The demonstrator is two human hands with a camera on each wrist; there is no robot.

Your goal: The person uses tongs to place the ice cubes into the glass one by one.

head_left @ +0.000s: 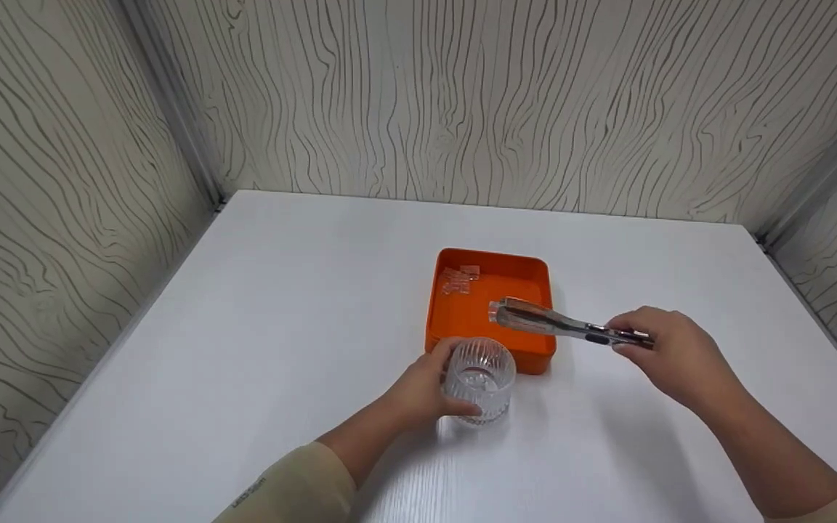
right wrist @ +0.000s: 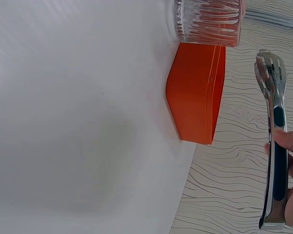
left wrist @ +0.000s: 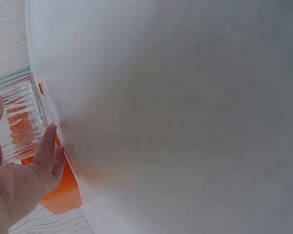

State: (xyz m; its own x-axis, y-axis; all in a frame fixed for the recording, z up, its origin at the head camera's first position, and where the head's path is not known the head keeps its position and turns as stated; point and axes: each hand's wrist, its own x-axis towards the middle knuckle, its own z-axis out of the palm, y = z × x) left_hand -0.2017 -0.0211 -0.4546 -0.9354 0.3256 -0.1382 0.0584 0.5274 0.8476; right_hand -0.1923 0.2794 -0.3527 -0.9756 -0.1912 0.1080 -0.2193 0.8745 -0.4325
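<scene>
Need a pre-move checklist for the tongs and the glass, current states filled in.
1. Glass upright, mouth up: ok.
2. Left hand steadying the glass: ok, thumb and fingers on opposite sides of its wall.
3. Right hand gripping the tongs: ok, held near the handle end.
4. Clear piece firmly clamped: cannot tell; it shows at the tongs' tip, but the grip on it is too small to judge.
5. Tongs' tip over the glass mouth, if a transfer is next: not ok, it is above the orange tray.
6. Glass contents: cannot tell through the ribbed wall.
</scene>
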